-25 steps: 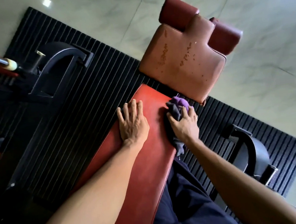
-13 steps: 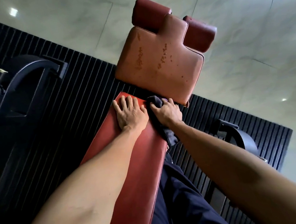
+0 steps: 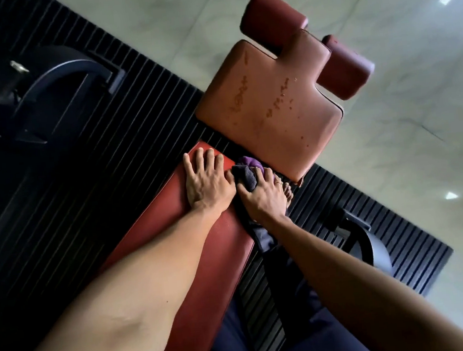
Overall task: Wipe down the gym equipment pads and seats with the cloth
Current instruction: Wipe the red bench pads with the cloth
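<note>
Head view: looks down along a long red bench pad that runs from the lower middle up to the centre.
Left hand: lies palm down on the far end of the bench pad, fingers straight and a little apart, holding nothing.
Right hand: sits just beside the left hand at the pad's far right corner, fingers curled over and clamped on the cloth.
Cloth: dark grey with a purple fold showing at its far side; bunched under the right hand's fingers on the corner of the bench pad, with a loose tail hanging down the pad's right edge below the wrist.
Seat pad: brown, notched at its far end, worn in speckled patches; it stands just beyond the bench pad, with a narrow gap between them where the cloth is.
Roller pads: two dark red cylinders, one on each side of the seat pad's notch.
Forearms: both bare; the left one covers much of the bench pad's near half.
Mat: black, ribbed, under the whole bench.
Floor: pale marbled tiles with bright light spots.
Frame parts: black curved metal on the mat at upper left; a similar piece stands at the right, beside the right forearm.
Trousers: dark blue, at the bottom edge, right of the bench pad.
</note>
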